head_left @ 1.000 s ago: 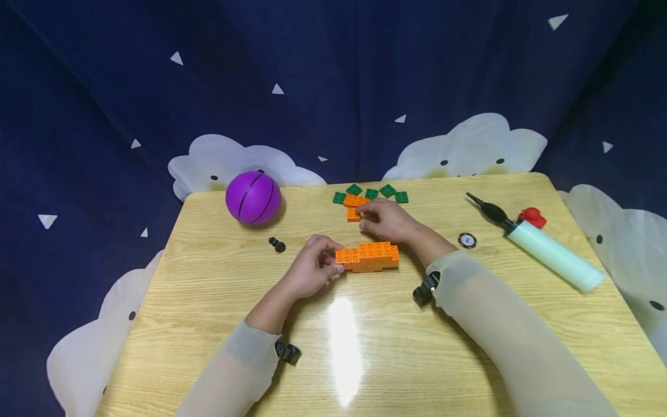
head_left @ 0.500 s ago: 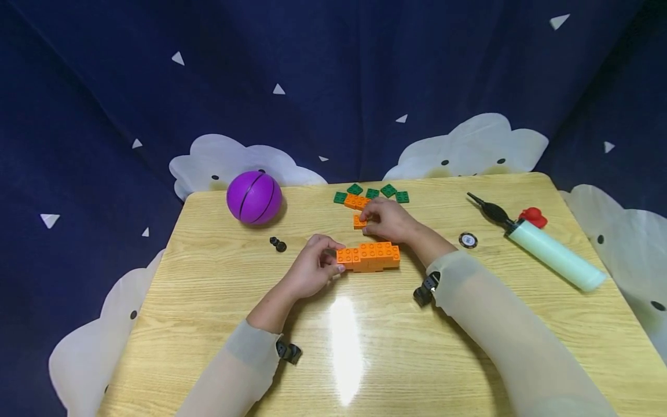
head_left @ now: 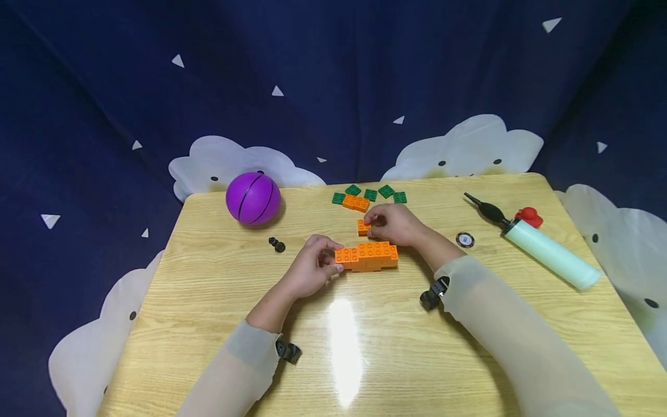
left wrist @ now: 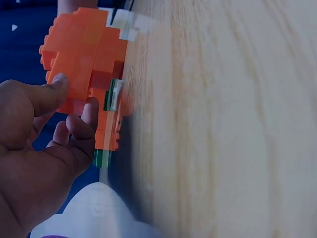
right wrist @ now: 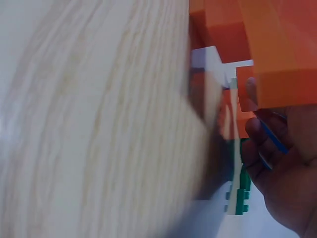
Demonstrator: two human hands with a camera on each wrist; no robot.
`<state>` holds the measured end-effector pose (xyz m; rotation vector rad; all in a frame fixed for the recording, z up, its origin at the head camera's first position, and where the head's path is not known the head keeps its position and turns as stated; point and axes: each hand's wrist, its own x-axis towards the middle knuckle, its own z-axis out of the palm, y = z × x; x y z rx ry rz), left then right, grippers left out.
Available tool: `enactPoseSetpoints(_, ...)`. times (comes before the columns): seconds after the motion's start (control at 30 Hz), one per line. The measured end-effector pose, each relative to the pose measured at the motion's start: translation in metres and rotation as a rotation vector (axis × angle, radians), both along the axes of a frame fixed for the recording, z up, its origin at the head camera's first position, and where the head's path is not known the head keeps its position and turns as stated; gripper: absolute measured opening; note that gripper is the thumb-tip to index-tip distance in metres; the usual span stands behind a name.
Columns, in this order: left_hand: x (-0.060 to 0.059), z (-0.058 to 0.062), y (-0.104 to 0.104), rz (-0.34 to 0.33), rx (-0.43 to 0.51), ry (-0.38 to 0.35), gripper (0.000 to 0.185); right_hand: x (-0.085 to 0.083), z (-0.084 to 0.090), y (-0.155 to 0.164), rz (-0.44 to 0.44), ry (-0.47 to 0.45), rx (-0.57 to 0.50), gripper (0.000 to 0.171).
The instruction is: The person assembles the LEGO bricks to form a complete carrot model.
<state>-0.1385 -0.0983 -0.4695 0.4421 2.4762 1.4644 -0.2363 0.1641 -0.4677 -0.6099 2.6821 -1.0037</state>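
Note:
An orange brick assembly [head_left: 367,256] lies on the wooden table [head_left: 333,347] near the middle. My left hand [head_left: 311,268] pinches its left end between thumb and fingers; in the left wrist view the thumb and a finger of my left hand [left wrist: 49,129] press on the orange assembly [left wrist: 84,59]. My right hand [head_left: 394,224] holds a small orange brick [head_left: 363,227] just behind the assembly. In the right wrist view the small orange brick [right wrist: 277,54] fills the upper right, above the fingers of my right hand [right wrist: 282,168].
Several green plates [head_left: 385,191] and another orange brick [head_left: 356,202] lie at the table's far edge. A purple ball [head_left: 253,198] and a small black piece [head_left: 277,244] sit to the left. A pale green pump [head_left: 542,249], a red part [head_left: 530,216] and a round token [head_left: 465,239] lie to the right.
My right hand has drawn the small orange brick back from the far pile toward the assembly. The left hand and the assembly have stayed put.

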Motion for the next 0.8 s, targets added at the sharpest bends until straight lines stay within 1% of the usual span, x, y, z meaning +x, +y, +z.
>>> enactPoseSetpoints(0.27,0.000,0.001,0.000,0.002,0.002,-0.015,0.032,0.009,0.016,0.006,0.021,0.038,-0.036,0.024)
enactPoseSetpoints(0.53,0.001,0.000,0.001,0.006,0.008,-0.008,0.032,0.018,0.031,0.008,0.033,0.059,-0.078,0.029)
enactPoseSetpoints(0.8,0.002,-0.001,0.001,0.001,0.000,0.004,0.031,0.031,0.048,0.001,0.090,0.092,-0.116,0.033)
